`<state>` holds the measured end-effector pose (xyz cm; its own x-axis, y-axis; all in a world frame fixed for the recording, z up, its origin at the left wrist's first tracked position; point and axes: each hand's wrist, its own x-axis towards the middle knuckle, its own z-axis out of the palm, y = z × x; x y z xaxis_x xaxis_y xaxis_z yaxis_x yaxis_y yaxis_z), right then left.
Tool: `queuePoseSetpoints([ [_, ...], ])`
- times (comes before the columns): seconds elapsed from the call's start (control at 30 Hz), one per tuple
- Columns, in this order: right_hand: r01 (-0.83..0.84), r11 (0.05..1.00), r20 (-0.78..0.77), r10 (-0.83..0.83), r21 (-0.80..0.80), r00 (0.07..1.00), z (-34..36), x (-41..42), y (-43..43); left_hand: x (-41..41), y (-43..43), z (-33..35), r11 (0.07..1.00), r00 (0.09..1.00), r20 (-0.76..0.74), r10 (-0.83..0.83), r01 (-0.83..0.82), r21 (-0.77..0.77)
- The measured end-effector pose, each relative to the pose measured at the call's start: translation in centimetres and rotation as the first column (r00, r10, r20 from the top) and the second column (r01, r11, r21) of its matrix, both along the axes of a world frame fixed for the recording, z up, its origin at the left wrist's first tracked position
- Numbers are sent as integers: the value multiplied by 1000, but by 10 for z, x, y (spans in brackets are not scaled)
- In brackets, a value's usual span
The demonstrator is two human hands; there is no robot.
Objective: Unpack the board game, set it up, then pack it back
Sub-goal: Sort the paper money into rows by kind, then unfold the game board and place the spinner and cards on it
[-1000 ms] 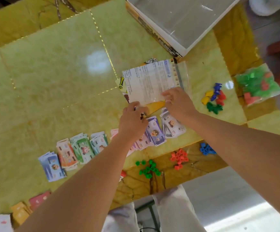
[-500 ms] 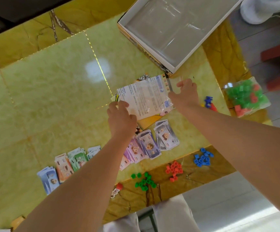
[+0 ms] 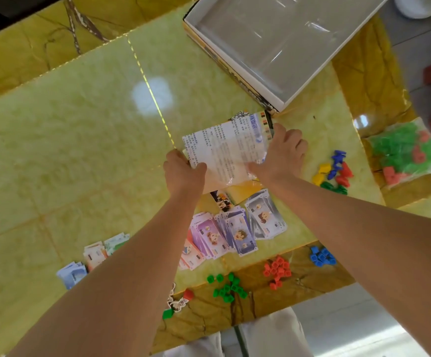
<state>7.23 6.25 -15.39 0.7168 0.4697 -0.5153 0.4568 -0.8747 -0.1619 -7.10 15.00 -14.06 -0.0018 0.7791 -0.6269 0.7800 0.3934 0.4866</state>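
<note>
My left hand point(image 3: 183, 171) pinched the sheet point(image 3: 224, 148) at its 8 o'clock corner, thumb on top. My right hand point(image 3: 284, 155) curled round its 3 o'clock edge, with the open box point(image 3: 273, 42) at 1 o'clock. The sheet's wrapper looked slick, so I judged a loose pinch could let it slip onto the notes point(image 3: 237, 228) at 6 o'clock and scatter them, and a wide swing of my right wrist could knock the pawns point(image 3: 334, 173) at 3 o'clock off the table point(image 3: 80, 150).
</note>
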Motion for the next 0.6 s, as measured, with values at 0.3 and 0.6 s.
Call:
queuePoseSetpoints([
  [0.3,42,996,-84,-35,84,996,-4,-2,8,2,-3,1,998,988,150,41,-32,-58],
  [0.6,159,959,-164,-122,235,979,2,-5,10,-5,6,4,993,994,55,94,-90,-76],
])
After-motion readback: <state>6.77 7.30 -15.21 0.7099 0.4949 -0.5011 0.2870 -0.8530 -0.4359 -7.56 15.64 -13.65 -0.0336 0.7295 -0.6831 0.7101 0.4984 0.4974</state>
